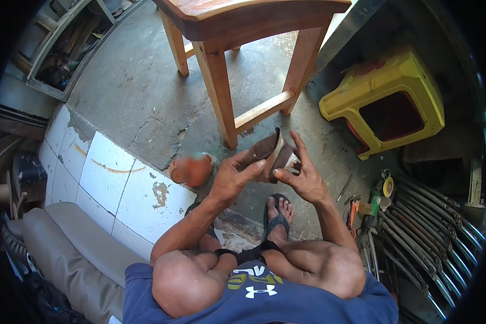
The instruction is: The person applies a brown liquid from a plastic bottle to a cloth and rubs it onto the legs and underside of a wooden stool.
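Note:
In front of my shins I hold a folded brown sheet of sandpaper (pixel 267 150) with a paler back, bent over in layers. My left hand (pixel 233 175) grips its left side, the thumb pressed on top. At its right edge is my right hand (pixel 306 181); the thumb touches the lower edge, the index finger stretches upward, and the other fingertips are partly hidden against the sheet. Just beyond my hands stands a wooden stool (pixel 216 89) with a reddish-brown varnished top and paler legs.
A rounded orange object (pixel 191 170), partly blurred, lies left of my left hand. A yellow plastic stool (pixel 389 102) rests at the right. Below it are a green power tool (pixel 372 202) and several metal tubes (pixel 421 232). Grey padded upholstery (pixel 81 243) lies on white tiles (pixel 105 170) at left.

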Tool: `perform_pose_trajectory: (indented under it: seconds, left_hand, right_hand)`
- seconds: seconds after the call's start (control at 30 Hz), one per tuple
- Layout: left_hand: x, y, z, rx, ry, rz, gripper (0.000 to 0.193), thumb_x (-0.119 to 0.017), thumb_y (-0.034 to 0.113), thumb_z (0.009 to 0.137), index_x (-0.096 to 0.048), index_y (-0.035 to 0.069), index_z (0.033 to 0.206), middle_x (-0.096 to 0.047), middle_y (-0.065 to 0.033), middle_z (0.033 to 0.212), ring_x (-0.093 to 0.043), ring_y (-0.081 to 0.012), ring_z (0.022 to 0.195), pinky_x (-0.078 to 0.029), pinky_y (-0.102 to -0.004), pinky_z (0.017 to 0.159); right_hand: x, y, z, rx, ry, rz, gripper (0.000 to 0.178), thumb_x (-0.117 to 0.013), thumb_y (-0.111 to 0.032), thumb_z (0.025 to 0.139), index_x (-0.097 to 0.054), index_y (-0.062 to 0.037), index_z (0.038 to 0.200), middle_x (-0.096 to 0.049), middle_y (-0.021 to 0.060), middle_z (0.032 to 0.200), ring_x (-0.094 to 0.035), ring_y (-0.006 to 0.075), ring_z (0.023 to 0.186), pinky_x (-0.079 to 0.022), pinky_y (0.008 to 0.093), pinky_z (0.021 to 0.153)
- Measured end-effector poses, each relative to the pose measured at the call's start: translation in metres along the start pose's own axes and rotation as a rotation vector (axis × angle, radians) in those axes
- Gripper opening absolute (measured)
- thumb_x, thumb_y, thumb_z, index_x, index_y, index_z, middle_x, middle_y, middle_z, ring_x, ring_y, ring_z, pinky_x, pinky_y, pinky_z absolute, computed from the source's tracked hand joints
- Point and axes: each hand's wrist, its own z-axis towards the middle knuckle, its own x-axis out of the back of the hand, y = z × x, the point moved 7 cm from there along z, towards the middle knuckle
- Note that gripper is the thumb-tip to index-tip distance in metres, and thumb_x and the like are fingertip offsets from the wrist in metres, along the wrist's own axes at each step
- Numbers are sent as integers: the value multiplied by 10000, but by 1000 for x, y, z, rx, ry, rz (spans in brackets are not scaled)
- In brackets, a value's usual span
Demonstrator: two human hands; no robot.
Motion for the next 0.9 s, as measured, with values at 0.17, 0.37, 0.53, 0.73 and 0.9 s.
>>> perform_pose_trajectory:
  seconds: [0.17,0.37,0.53,0.73,0.9]
  left_hand:
    - [-4,-6,-2,19,-84,74,358,-663,260,990,-698,-20,1209,-710,-31,1059,-599,-84,975,-469,-252,896]
    - [2,-16,-4,69,-91,-27,361,-656,264,999,-702,-44,1181,-712,-42,1068,-614,-98,983,-488,-267,922]
    - [4,-13,-4,5,-37,-162,403,-605,222,1017,-587,-21,1338,-655,-120,1251,-635,-210,1146,-502,-422,1029]
    - [16,-19,-5,-41,-117,-122,294,-611,146,984,-629,-17,1228,-675,-65,1153,-638,-161,1061,-517,-345,973]
    - [16,-64,18,96,219,131,326,-597,113,943,-572,8,1251,-640,-69,1175,-619,-169,1060,-505,-338,911]
  right_hand:
    - [-4,-8,-1,180,2,-192,1288,-899,-449,685,-92,-37,1600,-345,313,1511,-483,443,1325,-429,487,1091]
    - [2,-16,-1,467,117,-468,853,-868,-224,727,-469,-22,1453,-592,216,1346,-527,397,1313,-392,472,1134]
    - [18,5,-6,318,-77,-67,409,-702,17,848,-670,-35,1252,-686,150,1257,-581,326,1277,-414,419,1111]
    - [71,6,-19,184,232,744,272,-653,-127,974,-669,0,1215,-709,102,1168,-662,193,1110,-494,335,990]
    - [57,2,-17,148,272,236,274,-667,-208,993,-698,-1,1171,-708,11,1008,-600,60,891,-472,218,799]
